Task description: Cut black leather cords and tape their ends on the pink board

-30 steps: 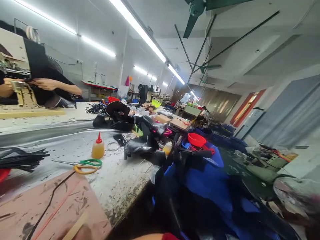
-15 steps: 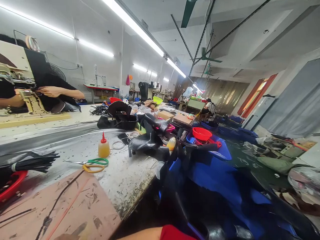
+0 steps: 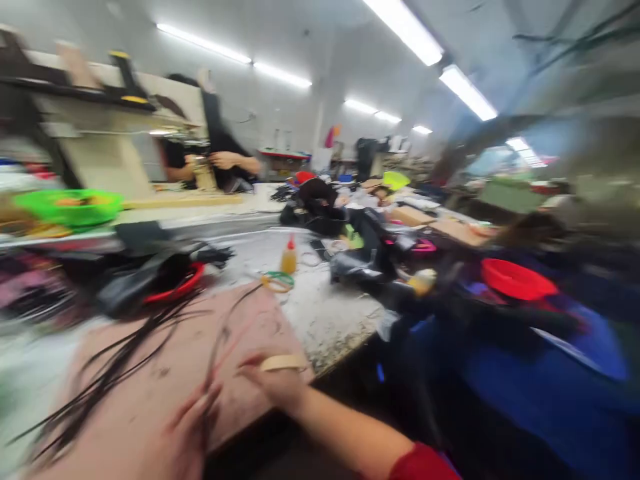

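Note:
My left hand (image 3: 183, 430) is low over the pink board (image 3: 140, 373), blurred, its fingers closed around the near end of a thin black strip (image 3: 225, 327). The strip runs away across the board. To its right, my right hand (image 3: 280, 387) hovers at the board's edge with fingers pointing left. A pale flat strip (image 3: 283, 362) lies across that hand, seemingly gripped; blur hides its kind. A bundle of black strips (image 3: 120, 367) lies on the board's left part. Green-and-orange-handled scissors (image 3: 278, 281) and a red-tipped glue bottle (image 3: 289, 257) are beyond the board.
A red bowl (image 3: 175, 283) with black pieces and a green basket (image 3: 70, 207) are at left. Black boots (image 3: 363, 257) lie on the worktable (image 3: 330, 313). Blue bins (image 3: 530, 373) stand at right. Across the table, a person's hand (image 3: 225, 160) works at a sewing machine (image 3: 107, 150).
The view has swung left, bringing the bundle of black strips and the green basket into sight. Both my hands have come into view over the pink board; before, only my forearm and red sleeve showed plainly.

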`<state>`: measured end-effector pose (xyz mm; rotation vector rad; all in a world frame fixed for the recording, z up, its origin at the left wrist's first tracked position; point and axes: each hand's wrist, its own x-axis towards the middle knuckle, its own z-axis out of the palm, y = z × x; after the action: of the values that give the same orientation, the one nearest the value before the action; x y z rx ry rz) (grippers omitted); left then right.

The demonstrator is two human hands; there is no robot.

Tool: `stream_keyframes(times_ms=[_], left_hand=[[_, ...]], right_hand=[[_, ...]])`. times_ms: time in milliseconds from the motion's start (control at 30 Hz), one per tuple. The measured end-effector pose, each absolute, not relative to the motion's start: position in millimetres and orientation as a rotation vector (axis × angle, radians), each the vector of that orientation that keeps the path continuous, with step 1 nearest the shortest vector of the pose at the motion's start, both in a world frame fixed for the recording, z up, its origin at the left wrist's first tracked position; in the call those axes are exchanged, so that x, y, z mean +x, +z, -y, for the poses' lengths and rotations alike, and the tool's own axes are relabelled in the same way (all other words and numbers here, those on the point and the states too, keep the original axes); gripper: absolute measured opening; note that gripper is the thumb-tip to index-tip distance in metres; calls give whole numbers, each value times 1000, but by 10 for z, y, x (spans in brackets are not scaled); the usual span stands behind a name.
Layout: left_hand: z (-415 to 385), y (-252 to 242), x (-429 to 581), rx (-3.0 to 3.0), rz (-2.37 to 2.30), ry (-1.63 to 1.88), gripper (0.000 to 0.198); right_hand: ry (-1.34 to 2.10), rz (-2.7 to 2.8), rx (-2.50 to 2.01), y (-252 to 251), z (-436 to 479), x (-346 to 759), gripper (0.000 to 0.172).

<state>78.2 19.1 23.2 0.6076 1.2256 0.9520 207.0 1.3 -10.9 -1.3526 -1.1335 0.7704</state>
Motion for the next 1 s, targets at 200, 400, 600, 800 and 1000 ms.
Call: stream_keyframes(times_ms=[200, 400, 600, 800, 1000], left_hand=[[-17, 178, 707, 468, -953, 1012, 19], [73, 184, 671, 493, -940, 1005, 18], [70, 142, 653, 589, -894, 975, 13], [51, 89, 601, 865, -927, 1037, 7], [16, 119, 585, 919, -943, 958, 15]], right_hand=[[1216, 711, -1086, -81, 219, 1808, 23], [1239, 680, -1080, -70, 254, 1744, 24], [1249, 701, -1095, -46, 235, 1752, 26], [1181, 810, -1201, -50, 227, 1771, 24], [1043, 1070, -1239, -22, 219, 1854, 14]])
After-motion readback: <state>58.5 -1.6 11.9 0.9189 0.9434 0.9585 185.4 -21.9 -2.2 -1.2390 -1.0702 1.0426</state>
